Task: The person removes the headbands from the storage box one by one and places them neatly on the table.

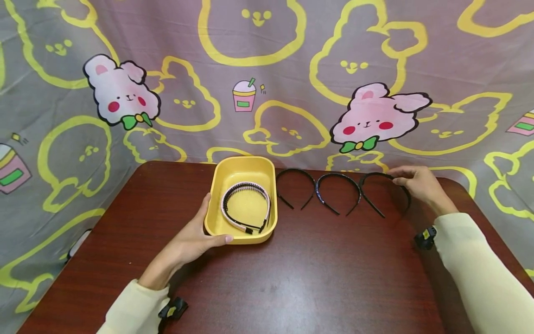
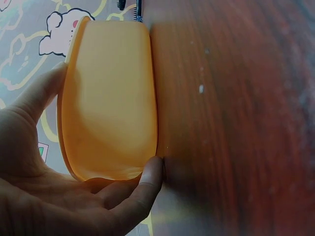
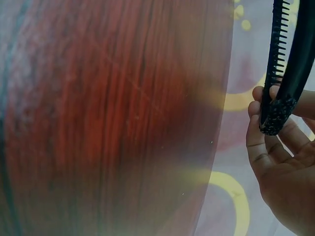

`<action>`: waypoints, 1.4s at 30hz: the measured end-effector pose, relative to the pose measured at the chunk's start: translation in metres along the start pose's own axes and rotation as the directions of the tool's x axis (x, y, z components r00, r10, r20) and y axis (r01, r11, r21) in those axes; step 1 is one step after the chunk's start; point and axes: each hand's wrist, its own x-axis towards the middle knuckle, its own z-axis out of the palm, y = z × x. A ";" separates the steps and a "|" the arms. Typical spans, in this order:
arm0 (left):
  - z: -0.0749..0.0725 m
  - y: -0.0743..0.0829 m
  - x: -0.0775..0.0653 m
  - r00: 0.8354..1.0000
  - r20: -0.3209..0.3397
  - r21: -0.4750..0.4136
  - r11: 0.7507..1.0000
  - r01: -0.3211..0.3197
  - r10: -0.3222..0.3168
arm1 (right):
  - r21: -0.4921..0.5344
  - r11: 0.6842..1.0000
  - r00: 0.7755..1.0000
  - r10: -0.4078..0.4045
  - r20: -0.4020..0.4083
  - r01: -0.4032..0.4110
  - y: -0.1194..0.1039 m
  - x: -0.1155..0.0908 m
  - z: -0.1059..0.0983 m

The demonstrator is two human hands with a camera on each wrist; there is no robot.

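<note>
My left hand (image 1: 189, 243) grips the left front corner of a yellow plastic bin (image 1: 242, 240), thumb along its front and fingers at its side. Inside the bin lie a pinkish-white headband (image 1: 268, 199) and a black toothed one, overlapping. At the far right, my right hand (image 1: 419, 185) pinches a black headband (image 1: 373, 205) by its curved band. In the right wrist view this headband (image 3: 300, 54) shows inner teeth and a speckled section at the fingers. To its left are a dark headband with blue glitter (image 1: 329, 205) and a thin black headband (image 1: 286, 202).
The brown wooden table (image 1: 317, 278) carries everything. A patterned cloth (image 1: 283, 55) with cartoon rabbits hangs directly behind its back edge and along the sides. Each sleeve cuff has a small black strap device (image 1: 425, 238) near it.
</note>
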 end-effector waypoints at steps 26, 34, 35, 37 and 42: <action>0.000 0.001 0.000 1.000 0.002 -0.007 1.000 0.003 -0.002 | -0.014 0.999 0.999 0.044 0.028 -0.044 0.015 0.004 0.003; 0.000 0.001 0.000 1.000 -0.002 -0.001 1.000 -0.001 0.001 | -0.014 1.000 0.999 0.028 0.027 -0.028 0.016 0.005 0.003; 0.001 0.001 0.000 1.000 -0.003 -0.001 1.000 -0.002 0.002 | -0.017 1.000 0.999 0.024 0.025 -0.023 0.017 0.005 0.003; 0.001 0.000 0.000 1.000 -0.004 -0.001 1.000 -0.003 0.003 | -0.019 1.000 0.999 0.023 0.023 -0.023 0.018 0.005 0.004; 0.001 0.000 0.001 1.000 -0.004 -0.007 1.000 -0.009 0.009 | -0.018 0.999 0.999 0.039 0.034 -0.039 0.019 0.004 0.006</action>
